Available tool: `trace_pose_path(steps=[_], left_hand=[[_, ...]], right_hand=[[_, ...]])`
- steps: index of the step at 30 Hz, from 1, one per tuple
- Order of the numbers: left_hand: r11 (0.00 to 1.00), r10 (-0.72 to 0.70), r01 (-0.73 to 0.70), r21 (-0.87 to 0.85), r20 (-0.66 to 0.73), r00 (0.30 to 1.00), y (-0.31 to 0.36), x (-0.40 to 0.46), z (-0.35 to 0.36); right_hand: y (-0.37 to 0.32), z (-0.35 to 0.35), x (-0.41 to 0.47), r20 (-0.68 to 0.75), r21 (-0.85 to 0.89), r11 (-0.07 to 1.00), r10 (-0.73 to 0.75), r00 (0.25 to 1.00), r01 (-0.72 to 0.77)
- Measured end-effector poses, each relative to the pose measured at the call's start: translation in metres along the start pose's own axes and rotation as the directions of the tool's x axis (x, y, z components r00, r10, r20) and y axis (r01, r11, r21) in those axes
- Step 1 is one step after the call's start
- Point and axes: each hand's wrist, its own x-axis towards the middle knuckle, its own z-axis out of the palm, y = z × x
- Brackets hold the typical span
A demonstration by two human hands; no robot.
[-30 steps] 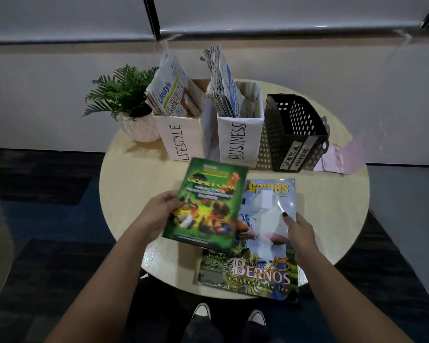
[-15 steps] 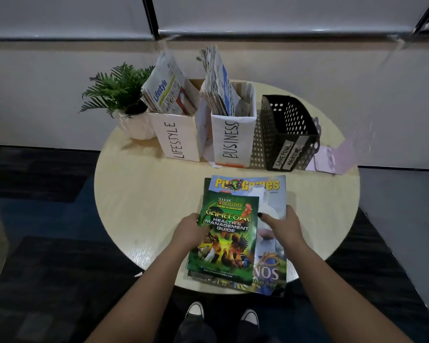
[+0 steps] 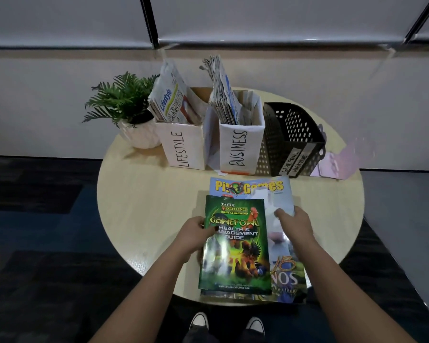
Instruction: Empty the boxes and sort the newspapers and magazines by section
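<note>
A green Gamefowl guide magazine (image 3: pixel 235 246) lies on top of a stack near the table's front edge, over a blue Pit Games magazine (image 3: pixel 252 188). My left hand (image 3: pixel 196 231) grips the stack's left edge, thumb on the green cover. My right hand (image 3: pixel 294 222) holds the Pit Games magazine's right edge. At the back stand a white LIFESTYLE box (image 3: pixel 183 149) with newspapers (image 3: pixel 170 97), a white BUSINESS box (image 3: pixel 240 147) with newspapers (image 3: pixel 221 87), and a black perforated Gamefowl Magazine bin (image 3: pixel 292 137) with nothing visible inside.
The round light-wood table (image 3: pixel 144 201) also carries a potted fern (image 3: pixel 126 105) at the back left and a pale pink item (image 3: pixel 332 165) at the back right. Dark carpet surrounds it; my shoes (image 3: pixel 227 323) show below the front edge.
The green magazine came down from my raised left hand onto the stack. Both hands have closed in on the stack's sides and squared it.
</note>
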Motion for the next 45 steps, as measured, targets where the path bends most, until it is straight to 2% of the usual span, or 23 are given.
trace_pose_path(steps=[2,4,7,9,13,14,16,19,21,25,27,30,32,35,38,40,41,45], left_hand=[[0.999,-0.006,0.008,-0.034,0.054,0.999,0.003,0.004,-0.008],[0.989,-0.037,0.057,-0.139,0.139,0.99,0.007,0.005,-0.016],[0.956,-0.04,0.091,-0.279,0.184,0.982,0.013,0.01,-0.026],[0.935,-0.011,0.065,-0.349,0.154,0.988,0.017,0.016,-0.036],[0.924,0.004,-0.014,-0.382,-0.028,1.0,0.012,0.035,-0.076],[0.932,-0.006,-0.018,-0.361,-0.066,0.998,0.006,0.041,-0.09],[0.946,-0.035,-0.009,-0.325,-0.129,0.991,-0.013,0.05,-0.119],[0.988,-0.093,0.055,-0.143,-0.273,0.957,-0.047,0.059,-0.155],[0.995,-0.097,0.09,-0.036,-0.383,0.919,-0.066,0.061,-0.171],[0.978,-0.012,0.112,0.178,-0.481,0.877,-0.078,0.063,-0.182],[0.936,-0.005,0.175,0.305,-0.487,0.873,-0.074,0.065,-0.18],[0.865,-0.061,0.313,0.392,-0.537,0.841,-0.063,0.06,-0.164],[0.824,0.041,0.29,0.486,-0.562,0.826,-0.053,0.052,-0.143],[0.781,0.291,0.067,0.621,-0.456,0.841,-0.035,0.045,-0.098],[0.733,0.394,-0.176,0.657,-0.198,0.897,-0.018,0.04,-0.043],[0.699,0.338,-0.218,0.681,-0.046,0.94,-0.014,0.036,-0.007],[0.71,0.285,-0.201,0.675,-0.015,0.958,-0.013,0.036,0.008],[0.826,0.182,-0.144,0.546,-0.016,0.983,-0.011,0.03,0.031]], right_hand=[[-0.011,0.003,0.002,-0.05,-0.102,0.994,-0.042,0.998,0.037],[-0.021,0.005,0.004,-0.063,-0.178,0.983,-0.057,0.996,0.045],[-0.036,0.011,0.005,-0.044,-0.188,0.98,-0.075,0.996,0.065],[-0.046,0.021,0.003,-0.019,-0.157,0.984,-0.087,0.996,0.083],[-0.057,0.043,0.0,0.075,-0.144,0.984,-0.091,0.993,0.101],[-0.054,0.047,0.001,0.111,-0.153,0.982,-0.091,0.99,0.107],[-0.042,0.051,0.0,0.142,-0.313,0.942,-0.079,0.987,0.121],[-0.018,0.051,-0.004,0.049,-0.576,0.814,-0.059,0.997,0.077],[-0.003,0.051,-0.009,-0.018,-0.659,0.752,-0.047,0.999,0.024],[0.017,0.057,-0.015,-0.052,-0.716,0.698,0.001,0.999,-0.038],[0.023,0.059,-0.017,-0.051,-0.732,0.68,0.002,0.999,-0.039],[0.027,0.06,-0.018,-0.074,-0.763,0.646,-0.07,0.995,-0.011],[0.026,0.058,-0.017,-0.084,-0.762,0.647,-0.098,0.992,-0.001],[0.022,0.054,-0.01,-0.093,-0.703,0.711,-0.055,0.994,-0.027],[0.02,0.049,-0.005,-0.11,-0.669,0.742,-0.033,0.993,-0.049],[0.022,0.045,0.0,-0.117,-0.631,0.774,-0.022,0.993,-0.057],[0.022,0.043,0.003,-0.121,-0.603,0.795,-0.015,0.993,-0.062],[0.026,0.029,0.015,-0.126,-0.412,0.905,0.055,0.99,-0.103]])
